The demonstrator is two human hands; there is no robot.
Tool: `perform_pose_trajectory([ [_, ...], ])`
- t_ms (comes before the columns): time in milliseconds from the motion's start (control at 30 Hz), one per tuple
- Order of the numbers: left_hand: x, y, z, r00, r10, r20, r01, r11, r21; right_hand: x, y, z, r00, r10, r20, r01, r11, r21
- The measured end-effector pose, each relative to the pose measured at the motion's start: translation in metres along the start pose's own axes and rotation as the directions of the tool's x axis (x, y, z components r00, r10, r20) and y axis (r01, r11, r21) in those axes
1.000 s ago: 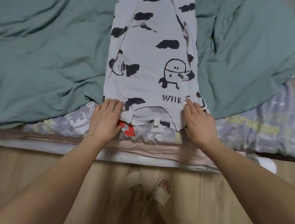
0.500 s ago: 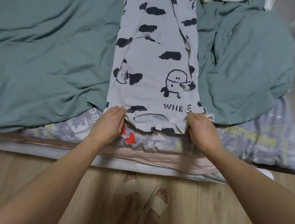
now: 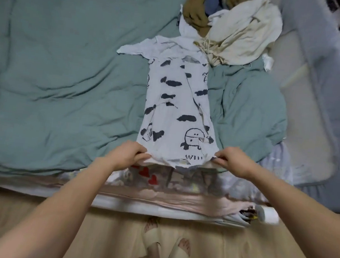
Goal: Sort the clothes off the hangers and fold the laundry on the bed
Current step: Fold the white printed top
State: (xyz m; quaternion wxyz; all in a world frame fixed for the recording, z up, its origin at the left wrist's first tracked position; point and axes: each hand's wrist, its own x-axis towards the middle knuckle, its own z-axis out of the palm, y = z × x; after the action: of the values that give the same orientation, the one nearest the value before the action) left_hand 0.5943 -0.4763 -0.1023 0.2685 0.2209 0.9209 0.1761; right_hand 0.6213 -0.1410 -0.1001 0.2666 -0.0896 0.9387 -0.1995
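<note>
A white garment with black cartoon prints (image 3: 175, 112) lies lengthwise on the green duvet (image 3: 61, 74), folded into a narrow strip with one sleeve sticking out at its far left. My left hand (image 3: 126, 155) pinches the near left corner of the garment. My right hand (image 3: 233, 160) pinches the near right corner. The near edge is lifted slightly off the bed between both hands.
A pile of unfolded clothes, cream (image 3: 241, 33), brown (image 3: 195, 15) and blue, lies at the far end of the bed. A patterned sheet with red hearts (image 3: 149, 175) shows at the bed's near edge. A grey padded bed rail (image 3: 318, 86) runs along the right. Wooden floor (image 3: 110, 238) lies below.
Both hands went from resting flat on the garment's near corners to pinching them and raising the edge. The view has tilted up, revealing the clothes pile.
</note>
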Motion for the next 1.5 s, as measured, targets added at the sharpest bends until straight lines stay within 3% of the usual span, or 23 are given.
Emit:
perform_pose_trajectory([
  [133, -0.028, 0.028, -0.018, 0.989, 0.03, 0.142, -0.026, 0.999, -0.028, -0.031, -0.005, -0.027, 0.982, 0.019, 0.186, -0.057, 0.978, 0.2],
  [267, -0.04, 0.048, -0.026, 0.977, 0.026, 0.212, -0.025, 1.0, -0.01, -0.045, -0.014, -0.042, 0.946, 0.058, 0.319, -0.126, 0.972, 0.197],
  [400, -0.03, 0.05, -0.049, 0.994, 0.004, 0.106, -0.007, 1.0, 0.027, -0.03, -0.016, -0.065, 0.975, 0.054, 0.217, -0.082, 0.989, 0.124],
  [500, -0.008, 0.039, -0.067, 0.998, -0.06, -0.021, 0.06, 0.998, -0.01, -0.002, -0.017, -0.083, 0.998, 0.06, 0.02, -0.061, 0.998, 0.025],
  [633, 0.042, 0.019, -0.09, 0.985, -0.12, -0.123, 0.115, 0.992, -0.046, 0.051, -0.015, -0.104, 0.984, 0.089, -0.156, -0.081, 0.995, 0.056],
  [833, 0.149, -0.023, -0.127, 0.96, -0.162, -0.228, 0.129, 0.98, -0.15, 0.155, -0.01, -0.131, 0.961, 0.145, -0.236, -0.12, 0.986, 0.116],
  [1000, 0.234, -0.062, -0.145, 0.927, -0.209, -0.31, 0.172, 0.975, -0.143, 0.24, 0.008, -0.138, 0.936, 0.17, -0.309, -0.127, 0.98, 0.155],
  [1167, 0.299, -0.098, -0.131, 0.907, -0.263, -0.33, 0.232, 0.964, -0.13, 0.311, 0.036, -0.127, 0.936, 0.195, -0.293, -0.146, 0.973, 0.18],
  [1333, 0.332, -0.117, -0.12, 0.818, -0.286, -0.5, 0.296, 0.953, -0.06, 0.361, 0.055, -0.127, 0.888, 0.206, -0.412, -0.137, 0.972, 0.193],
  [1433, 0.344, -0.124, -0.108, 0.799, -0.307, -0.517, 0.356, 0.935, -0.005, 0.386, 0.069, -0.115, 0.9, 0.241, -0.362, -0.179, 0.964, 0.197],
  [1500, 0.349, -0.126, -0.098, 0.787, -0.365, -0.497, 0.378, 0.922, -0.08, 0.394, 0.074, -0.1, 0.918, 0.251, -0.308, -0.198, 0.961, 0.193],
])
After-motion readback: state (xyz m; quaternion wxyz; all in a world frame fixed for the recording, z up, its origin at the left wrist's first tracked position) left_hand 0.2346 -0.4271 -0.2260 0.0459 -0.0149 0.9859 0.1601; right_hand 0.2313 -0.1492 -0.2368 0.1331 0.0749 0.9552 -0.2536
